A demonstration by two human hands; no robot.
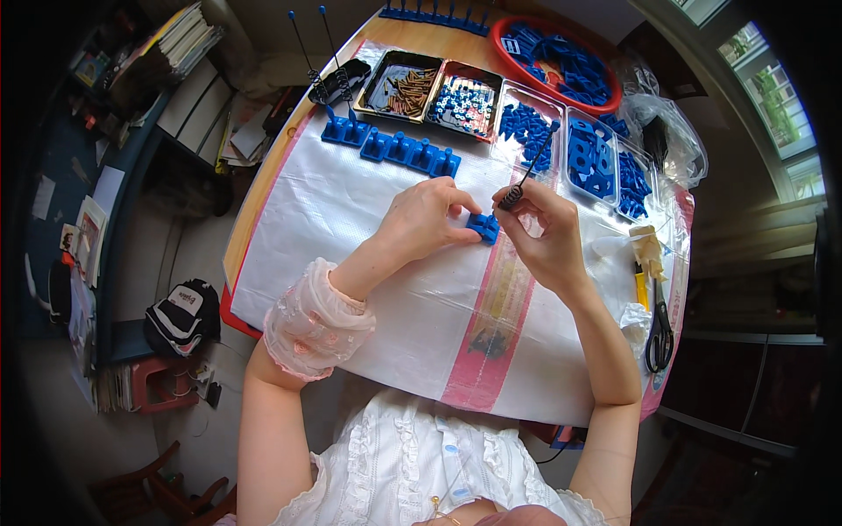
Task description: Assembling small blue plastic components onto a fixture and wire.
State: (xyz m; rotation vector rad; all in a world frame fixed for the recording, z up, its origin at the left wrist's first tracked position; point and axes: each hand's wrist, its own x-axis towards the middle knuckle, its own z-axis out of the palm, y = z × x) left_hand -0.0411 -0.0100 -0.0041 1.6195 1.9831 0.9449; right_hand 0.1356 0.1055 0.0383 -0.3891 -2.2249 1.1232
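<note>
My left hand (419, 217) pinches a small blue plastic part (483, 228) against the white sheet, near its pink printed stripe. Just right of it, my right hand (551, 230) grips the coiled spring of a thin dark rod (531, 162), which slants up to a blue tip. The rod's lower end is close to the blue part; whether they touch is hidden by my fingers. Farther back stands a row of blue plastic bases with upright pegs (409, 154). Two more spring rods (343, 81) rise at its left end.
Along the back sit a tray of brass-coloured pins (410, 91), a tray of small blue and white pieces (462, 103), and clear boxes of blue parts (589, 158). Behind them is a red basin (614, 95). Black scissors (659, 344) and a yellow-handled tool (642, 286) lie right.
</note>
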